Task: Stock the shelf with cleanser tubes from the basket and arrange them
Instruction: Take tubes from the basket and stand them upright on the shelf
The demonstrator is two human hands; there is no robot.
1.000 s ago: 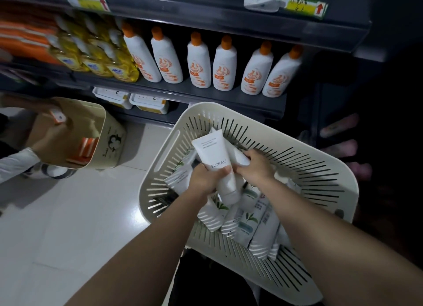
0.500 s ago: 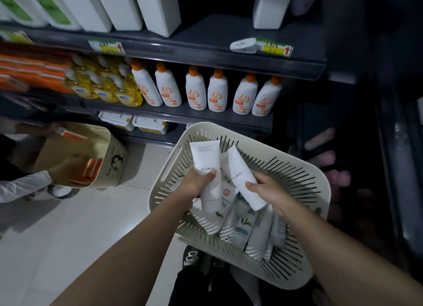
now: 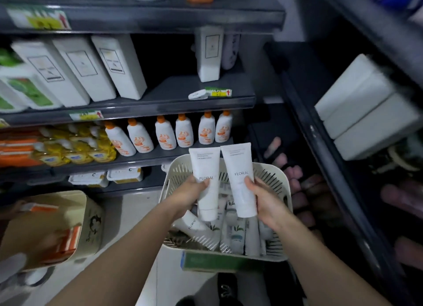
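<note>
Left hand (image 3: 190, 195): fingers and thumb curled round the lower half of the left tube (image 3: 202, 163), thumb across the word FLORAL. The tube is upright with its cap end down.

Right hand (image 3: 266, 202): grips the right tube (image 3: 238, 161) in the same way, thumb on the front face, cap down. The tube tilts slightly left at the top. The two tubes stand side by side, upper corners nearly touching, above the basket (image 3: 176, 168) and clear of its rim.

Loose tubes (image 3: 237, 234) lie in the basket beneath both hands. One marked FLORAL lies slanted at the left.

Open room: the shelf (image 3: 171, 88) straight ahead has a bare stretch between the row of leaning white cartons (image 3: 82, 69) on the left and a lone carton (image 3: 209, 53) standing at the right rear. A price tag (image 3: 219, 92) sits on the front lip below that carton.

The level below is filled with orange-capped bottles (image 3: 184, 134) and, to their left, yellow bottles (image 3: 77, 147).

Surroundings: a beige bin (image 3: 91, 221) holding orange packs stands on the floor to the left, well apart from the basket. A green box (image 3: 212, 262) lies under the basket's near rim. To the right, a dark rack holds white boxes (image 3: 364, 113) and dim pink tubes (image 3: 295, 184), close beside the basket's right wall.
</note>
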